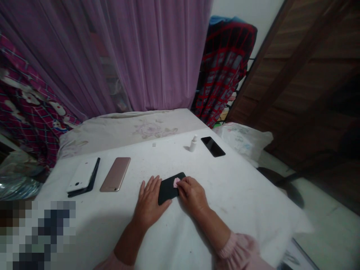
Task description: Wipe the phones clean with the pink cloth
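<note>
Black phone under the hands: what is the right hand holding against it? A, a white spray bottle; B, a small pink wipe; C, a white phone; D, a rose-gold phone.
B: the right hand holds a small pink wipe on the black phone, with the pink showing at its fingertips.

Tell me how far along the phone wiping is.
Nothing is clearly finished, but the rose-gold phone and white phone lie apart, perhaps done. In hand: the right hand presses a pink cloth on a black phone, steadied by the left hand. Possibly left: the other black phone beside the white spray bottle.
</note>
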The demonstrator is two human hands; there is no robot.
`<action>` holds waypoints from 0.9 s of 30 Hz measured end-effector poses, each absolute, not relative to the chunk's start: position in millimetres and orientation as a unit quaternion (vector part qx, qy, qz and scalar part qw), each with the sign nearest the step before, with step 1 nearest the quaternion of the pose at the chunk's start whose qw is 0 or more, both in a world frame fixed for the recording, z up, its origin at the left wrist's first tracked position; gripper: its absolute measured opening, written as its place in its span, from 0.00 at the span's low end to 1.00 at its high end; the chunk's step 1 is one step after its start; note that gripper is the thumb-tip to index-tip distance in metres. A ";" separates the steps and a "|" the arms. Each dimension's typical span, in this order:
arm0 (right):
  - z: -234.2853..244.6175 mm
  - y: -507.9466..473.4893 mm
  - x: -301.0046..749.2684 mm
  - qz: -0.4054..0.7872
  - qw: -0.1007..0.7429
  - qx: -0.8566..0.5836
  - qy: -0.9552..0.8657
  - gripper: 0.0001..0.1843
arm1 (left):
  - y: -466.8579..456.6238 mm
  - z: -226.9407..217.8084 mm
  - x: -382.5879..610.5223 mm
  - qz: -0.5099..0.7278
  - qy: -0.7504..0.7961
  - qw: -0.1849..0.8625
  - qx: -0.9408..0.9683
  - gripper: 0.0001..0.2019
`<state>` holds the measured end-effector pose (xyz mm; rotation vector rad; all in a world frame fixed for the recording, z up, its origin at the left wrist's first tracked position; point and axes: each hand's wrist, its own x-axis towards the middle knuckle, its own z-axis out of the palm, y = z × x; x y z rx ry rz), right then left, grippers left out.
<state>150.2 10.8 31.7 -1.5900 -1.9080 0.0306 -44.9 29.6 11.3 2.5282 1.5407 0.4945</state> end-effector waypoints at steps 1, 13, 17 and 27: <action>30.0 13.7 155.0 0.005 0.321 -0.620 -0.717 0.12 | 30.2 11.4 -46.1 0.166 0.507 0.072 0.843 0.34; 30.7 0.2 135.3 0.005 0.322 -0.582 -0.747 0.10 | 30.4 17.0 -45.0 0.151 0.512 0.084 0.842 0.33; 29.3 0.1 150.9 -0.002 0.318 -0.609 -0.726 0.10 | 30.8 15.4 -45.8 0.163 0.506 0.082 0.843 0.32; 26.9 -0.8 148.0 -0.008 0.325 -0.605 -0.727 0.11 | 30.2 14.5 -44.4 0.176 0.509 0.085 0.838 0.32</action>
